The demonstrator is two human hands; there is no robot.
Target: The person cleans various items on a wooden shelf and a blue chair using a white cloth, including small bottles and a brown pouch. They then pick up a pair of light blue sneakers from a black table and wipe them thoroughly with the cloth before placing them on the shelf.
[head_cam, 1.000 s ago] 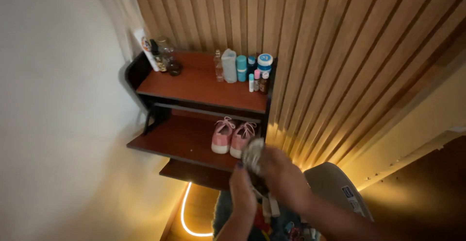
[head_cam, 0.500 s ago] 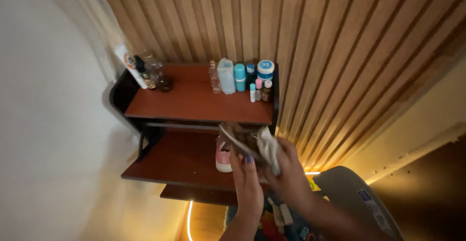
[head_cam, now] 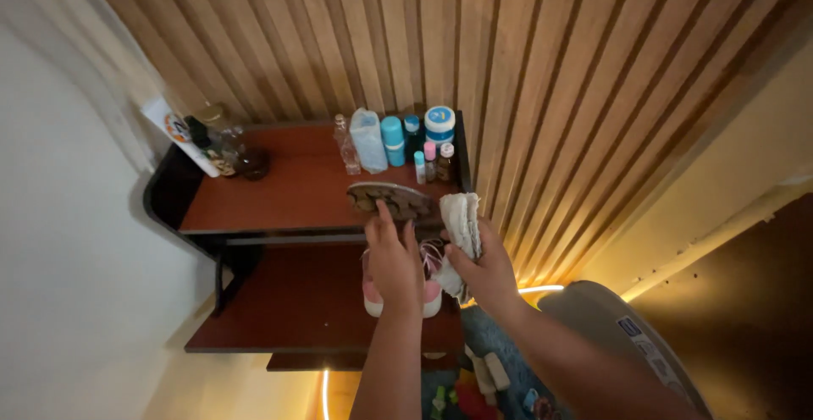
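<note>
Worn grey shoes are being gripped: left hand (head_cam: 394,259) fingers clamping one shoe (head_cam: 391,200), right hand (head_cam: 483,268) clasping the other shoe (head_cam: 464,221).

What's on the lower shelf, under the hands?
A pair of pink shoes with white toes sits on the lower shelf. The left hand and right hand, holding a shoe each, cover most of them.
</note>
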